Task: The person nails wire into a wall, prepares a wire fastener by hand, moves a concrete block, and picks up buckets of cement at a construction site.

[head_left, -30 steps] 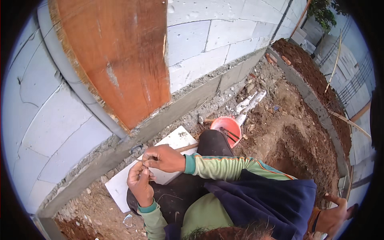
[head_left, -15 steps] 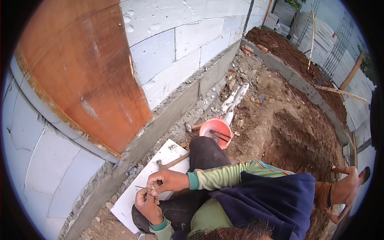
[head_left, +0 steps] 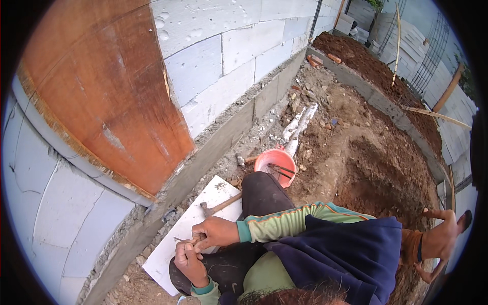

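Observation:
Above my lap my two hands meet, fingers closed. My right hand pinches a small, slim brown piece with a thin grey tip sticking out to the left; I cannot make out its kind. My left hand is closed around the near end of the same piece, its thumb and forefinger against the right fingers. Just beyond the hands, a hammer with a wooden handle lies on a white block beside my knee. Neither hand touches the hammer.
Past my knee stands a red bucket with tools in it, and another wooden handle lies beside it. White block wall and a brown wood panel rise at left. A shirtless person is at the right edge.
My hands stay together on the slim piece, with only a slight shift of the fingers. A person now shows at the far back. The view has moved slightly.

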`<move>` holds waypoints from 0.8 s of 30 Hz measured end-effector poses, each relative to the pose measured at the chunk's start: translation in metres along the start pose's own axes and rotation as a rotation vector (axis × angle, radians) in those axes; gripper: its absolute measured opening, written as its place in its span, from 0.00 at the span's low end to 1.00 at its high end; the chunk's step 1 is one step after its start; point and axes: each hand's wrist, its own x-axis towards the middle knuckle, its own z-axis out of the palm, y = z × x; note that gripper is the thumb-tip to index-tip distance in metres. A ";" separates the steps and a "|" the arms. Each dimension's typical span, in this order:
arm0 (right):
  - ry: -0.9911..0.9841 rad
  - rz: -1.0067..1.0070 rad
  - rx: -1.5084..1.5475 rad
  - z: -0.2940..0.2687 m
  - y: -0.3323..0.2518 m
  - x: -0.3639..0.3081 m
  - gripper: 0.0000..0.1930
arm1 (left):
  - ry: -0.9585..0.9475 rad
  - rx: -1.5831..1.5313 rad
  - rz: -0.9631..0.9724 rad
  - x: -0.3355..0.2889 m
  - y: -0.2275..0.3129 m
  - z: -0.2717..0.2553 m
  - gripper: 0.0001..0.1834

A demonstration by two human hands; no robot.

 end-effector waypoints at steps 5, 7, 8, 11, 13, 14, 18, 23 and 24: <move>0.005 -0.073 -0.085 0.002 0.007 -0.001 0.19 | 0.066 0.215 0.055 -0.003 -0.002 0.003 0.12; -0.042 -0.054 -0.113 -0.001 0.003 0.000 0.18 | 0.055 0.257 0.079 -0.001 -0.009 -0.002 0.11; -0.088 -0.032 -0.145 -0.001 0.002 0.000 0.16 | 0.041 0.294 0.103 -0.001 -0.011 -0.005 0.11; 0.137 -0.253 -0.362 0.008 0.006 -0.003 0.13 | 0.055 0.379 0.213 -0.001 0.000 0.009 0.10; 0.195 -0.304 -0.477 0.009 0.006 -0.002 0.12 | 0.090 0.437 0.252 0.003 -0.001 0.014 0.10; 0.251 -0.358 -0.595 0.010 0.005 -0.003 0.11 | 0.128 0.494 0.294 0.004 -0.005 0.015 0.10; 0.319 -0.374 -0.671 0.006 -0.010 -0.001 0.10 | 0.210 0.372 0.165 0.009 -0.018 0.014 0.11; 0.036 -0.314 -0.440 -0.014 -0.028 -0.001 0.05 | 0.179 0.101 0.077 0.008 0.002 0.009 0.12; 0.014 -0.326 -0.417 -0.017 -0.032 0.002 0.05 | 0.208 0.116 0.067 0.007 0.003 0.006 0.12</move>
